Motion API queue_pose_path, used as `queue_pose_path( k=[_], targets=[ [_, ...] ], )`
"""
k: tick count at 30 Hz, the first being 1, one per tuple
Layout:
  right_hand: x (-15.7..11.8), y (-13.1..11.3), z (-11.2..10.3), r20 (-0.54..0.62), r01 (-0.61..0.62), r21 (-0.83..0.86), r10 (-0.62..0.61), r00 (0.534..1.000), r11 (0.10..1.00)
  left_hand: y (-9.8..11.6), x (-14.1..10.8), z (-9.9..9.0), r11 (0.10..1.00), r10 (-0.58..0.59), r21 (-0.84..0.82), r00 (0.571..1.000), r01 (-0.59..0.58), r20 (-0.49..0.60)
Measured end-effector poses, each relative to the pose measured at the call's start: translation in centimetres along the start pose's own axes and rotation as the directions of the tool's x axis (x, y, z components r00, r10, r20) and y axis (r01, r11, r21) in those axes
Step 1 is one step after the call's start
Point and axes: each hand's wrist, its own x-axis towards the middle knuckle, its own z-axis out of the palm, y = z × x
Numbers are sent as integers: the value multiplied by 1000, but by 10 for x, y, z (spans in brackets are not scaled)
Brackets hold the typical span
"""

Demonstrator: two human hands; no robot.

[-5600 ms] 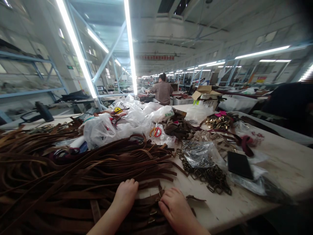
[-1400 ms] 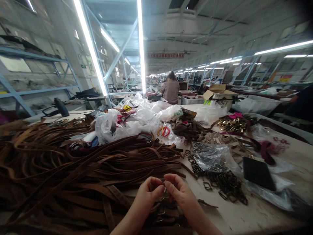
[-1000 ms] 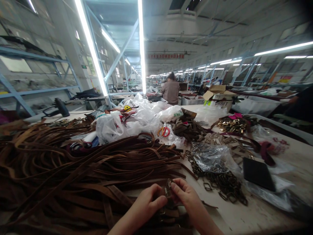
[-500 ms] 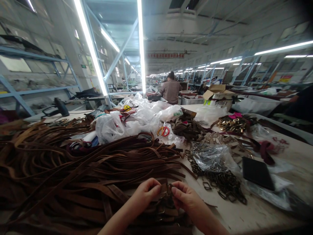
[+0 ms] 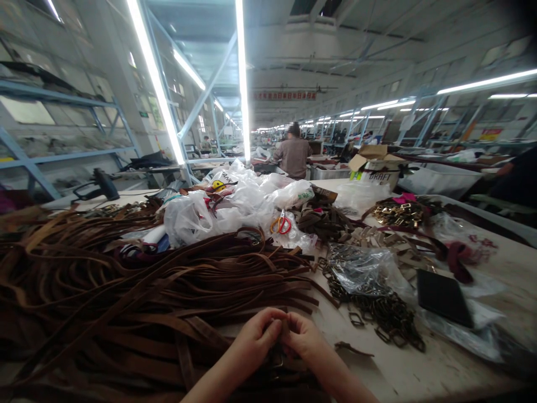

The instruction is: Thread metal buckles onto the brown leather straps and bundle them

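Note:
My left hand (image 5: 260, 336) and my right hand (image 5: 300, 336) meet over the lower middle of the table, fingers pinched together. Between their fingertips is something small and dark, mostly hidden, that I cannot make out. Beneath and to the left lie many long brown leather straps (image 5: 201, 280). Several metal buckles show dimly among the straps just below my hands. Dark metal buckles (image 5: 390, 322) lie in a heap to the right, partly under a clear plastic bag (image 5: 361, 268). A short dark strap piece (image 5: 353, 350) rests on the table right of my right hand.
White plastic bags (image 5: 239, 201) and red-and-yellow-handled scissors (image 5: 281, 224) lie beyond the straps. At right are a black flat object (image 5: 444, 296), brass-coloured buckles (image 5: 398, 214) and a cardboard box (image 5: 373, 162). A person (image 5: 293, 154) stands farther back, facing away.
My hands have come together, the right one moving left, and now hide the brown piece that showed between them. The short strap piece at right shows more fully.

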Motion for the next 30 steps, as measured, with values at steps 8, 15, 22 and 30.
queue_pose_path(
  k=[8,15,22,30],
  targets=[
    [18,4,5,-39,-14,-93,11,999,996,3,2,-16,994,110,34,991,-108,-79],
    [27,12,15,-67,-66,4,66,996,998,6,-2,-24,949,37,317,995,-4,-97],
    [23,12,19,-24,-85,125,89,996,989,-6,-6,-16,694,64,718,989,51,-132],
    [16,15,14,-25,112,-23,-112,993,993,-3,-6,-16,840,19,542,998,18,-63]
  ],
)
